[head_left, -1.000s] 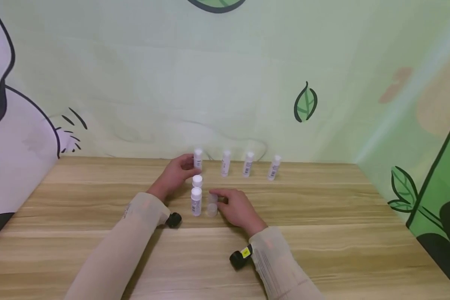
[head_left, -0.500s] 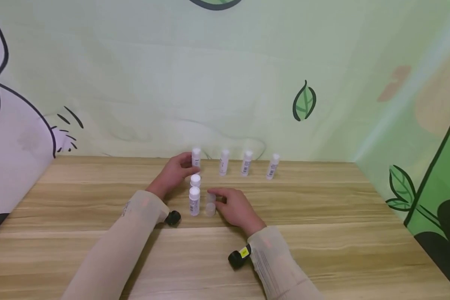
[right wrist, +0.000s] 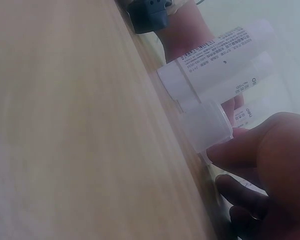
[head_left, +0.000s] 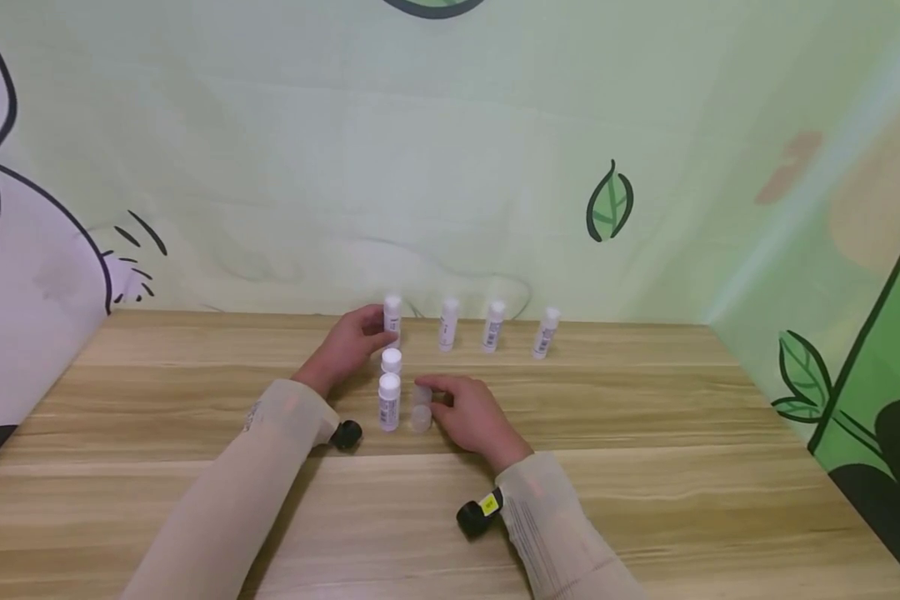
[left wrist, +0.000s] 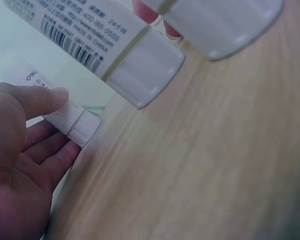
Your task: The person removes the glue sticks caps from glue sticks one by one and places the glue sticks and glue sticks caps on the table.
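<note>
My left hand (head_left: 350,343) grips an upright white glue stick (head_left: 392,317) at the back left of the table, thumb on the near side. In the left wrist view the label of this glue stick (left wrist: 72,115) is partly covered by my thumb. Two more glue sticks stand in line in front of it, the nearest glue stick (head_left: 389,404) partly hiding the middle glue stick (head_left: 392,360). Just right of them, my right hand (head_left: 468,410) pinches a small translucent cap (head_left: 422,394) between thumb and forefinger. A second translucent cap (head_left: 421,418) stands in front of that one.
Along the back of the wooden table (head_left: 645,500) stand three more glue sticks, the left one (head_left: 448,325), the middle one (head_left: 494,327) and the right one (head_left: 546,333). A printed cloth backdrop (head_left: 307,167) rises behind the table's far edge.
The head view has shifted slightly. Both hands keep their places on the glue stick and the cap, and nothing on the table has visibly moved.
</note>
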A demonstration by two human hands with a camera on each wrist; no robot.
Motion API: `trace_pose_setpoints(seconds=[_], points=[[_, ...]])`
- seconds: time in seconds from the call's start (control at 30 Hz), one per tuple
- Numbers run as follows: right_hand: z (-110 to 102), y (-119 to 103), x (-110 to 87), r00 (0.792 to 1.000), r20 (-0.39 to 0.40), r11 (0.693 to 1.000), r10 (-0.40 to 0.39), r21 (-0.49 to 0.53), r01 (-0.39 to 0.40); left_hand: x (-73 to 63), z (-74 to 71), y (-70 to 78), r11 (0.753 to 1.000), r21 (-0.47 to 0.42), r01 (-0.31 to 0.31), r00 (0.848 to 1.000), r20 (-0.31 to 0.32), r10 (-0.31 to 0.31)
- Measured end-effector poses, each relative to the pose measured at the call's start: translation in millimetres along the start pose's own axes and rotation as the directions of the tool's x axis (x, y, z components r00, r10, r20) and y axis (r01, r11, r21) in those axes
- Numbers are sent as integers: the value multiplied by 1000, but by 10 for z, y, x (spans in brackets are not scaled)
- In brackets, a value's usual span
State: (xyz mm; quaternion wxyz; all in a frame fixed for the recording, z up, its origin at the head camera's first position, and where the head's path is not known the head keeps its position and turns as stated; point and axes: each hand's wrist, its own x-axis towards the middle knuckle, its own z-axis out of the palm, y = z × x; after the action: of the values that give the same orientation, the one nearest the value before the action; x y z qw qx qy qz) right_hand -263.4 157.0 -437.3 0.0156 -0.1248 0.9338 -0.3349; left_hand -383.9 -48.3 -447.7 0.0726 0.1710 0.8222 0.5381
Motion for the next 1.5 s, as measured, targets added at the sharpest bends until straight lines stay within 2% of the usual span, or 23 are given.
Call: trace_pose_setpoints(seconds=[0.6, 0.87, 1.5], points=[[-17, -23, -3, 1000, 3, 1000, 1, -9, -1, -35, 14, 49, 1000, 14, 3, 1000, -20, -3], [-36, -32, -7, 999, -7, 999, -34, -16, 34, -37, 10, 41, 1000, 13, 5, 999, -33, -5], [4, -6, -18, 1000, -2, 1000, -14, -6, 14, -102, 7, 22, 1000, -3, -2, 999, -49, 2]])
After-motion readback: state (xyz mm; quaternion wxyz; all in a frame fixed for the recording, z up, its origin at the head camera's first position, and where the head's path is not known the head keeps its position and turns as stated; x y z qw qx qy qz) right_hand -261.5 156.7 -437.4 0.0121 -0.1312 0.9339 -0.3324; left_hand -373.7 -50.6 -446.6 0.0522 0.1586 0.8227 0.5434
